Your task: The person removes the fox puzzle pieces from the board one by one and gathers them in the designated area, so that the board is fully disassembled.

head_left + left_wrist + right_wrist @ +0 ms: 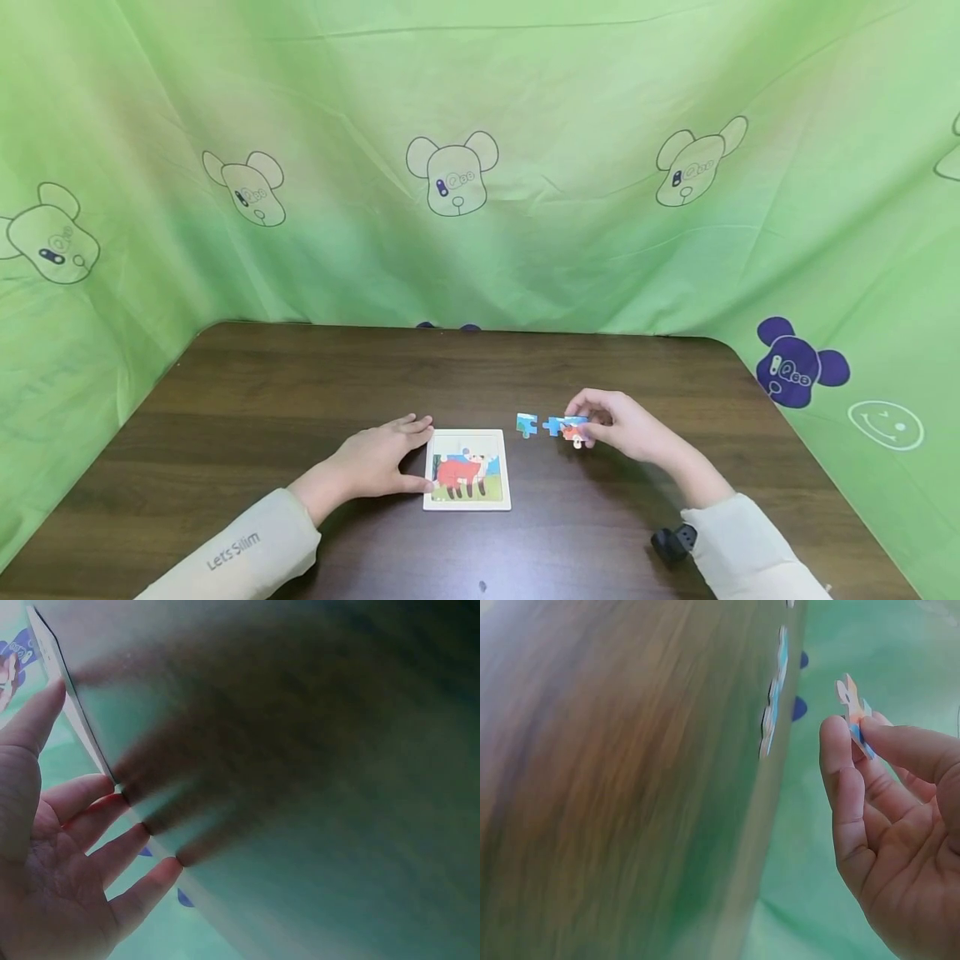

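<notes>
A square jigsaw tray (468, 506) with a pale rim lies on the table, its lower part filled with a picture of a red animal on green. Its upper strip is pale. My left hand (381, 460) rests with spread fingers at the tray's left side, thumb and a fingertip touching its edge (84, 729). My right hand (624, 423) pinches a small jigsaw piece (853, 712) between thumb and fingers, held above the table to the right of the tray. Beside it lies a blue jigsaw piece (552, 426), and farther left a blue-and-green one (527, 424).
The brown wooden table (360, 367) has rounded far corners. A green curtain (555, 250) printed with bear heads hangs behind and around it. A black device (672, 544) sits at the right sleeve. A small dark mark (482, 586) shows near the front.
</notes>
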`<act>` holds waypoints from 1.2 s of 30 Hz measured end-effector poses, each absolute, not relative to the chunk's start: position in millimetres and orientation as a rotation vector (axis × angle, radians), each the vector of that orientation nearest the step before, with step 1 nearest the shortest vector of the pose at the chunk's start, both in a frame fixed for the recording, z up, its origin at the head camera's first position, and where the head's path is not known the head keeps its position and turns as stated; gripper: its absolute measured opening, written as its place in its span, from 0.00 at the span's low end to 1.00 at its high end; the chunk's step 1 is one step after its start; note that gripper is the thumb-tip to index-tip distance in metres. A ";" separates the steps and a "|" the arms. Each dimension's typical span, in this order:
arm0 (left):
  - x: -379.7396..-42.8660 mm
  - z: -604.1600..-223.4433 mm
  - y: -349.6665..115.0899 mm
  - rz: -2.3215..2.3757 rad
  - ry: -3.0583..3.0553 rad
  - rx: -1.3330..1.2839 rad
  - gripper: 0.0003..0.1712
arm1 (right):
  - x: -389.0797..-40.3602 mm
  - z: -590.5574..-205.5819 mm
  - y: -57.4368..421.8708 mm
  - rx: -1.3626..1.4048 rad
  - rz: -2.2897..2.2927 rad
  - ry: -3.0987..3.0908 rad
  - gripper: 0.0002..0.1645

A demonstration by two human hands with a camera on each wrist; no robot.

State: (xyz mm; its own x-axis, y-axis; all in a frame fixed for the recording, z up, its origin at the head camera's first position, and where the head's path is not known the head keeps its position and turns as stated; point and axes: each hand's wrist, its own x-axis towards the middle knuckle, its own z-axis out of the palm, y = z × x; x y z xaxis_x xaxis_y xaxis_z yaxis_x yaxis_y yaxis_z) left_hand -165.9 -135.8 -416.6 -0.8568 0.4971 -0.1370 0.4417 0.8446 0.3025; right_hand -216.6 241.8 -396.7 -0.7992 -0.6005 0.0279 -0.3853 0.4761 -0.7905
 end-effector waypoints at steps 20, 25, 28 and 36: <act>-167.0 -421.8 -137.5 0.385 2.826 0.750 0.46 | -232.8 -410.7 273.5 -0.798 -1.201 2.498 0.10; -167.5 -422.4 -137.8 0.378 2.831 0.746 0.46 | -235.3 -412.4 273.6 -0.759 -1.202 2.479 0.10; -167.9 -423.2 -137.8 0.370 2.832 0.746 0.46 | -236.5 -413.7 273.2 -0.751 -1.189 2.471 0.10; -167.7 -423.4 -138.0 0.374 2.835 0.747 0.46 | -239.0 -415.2 271.7 -0.759 -1.082 2.516 0.09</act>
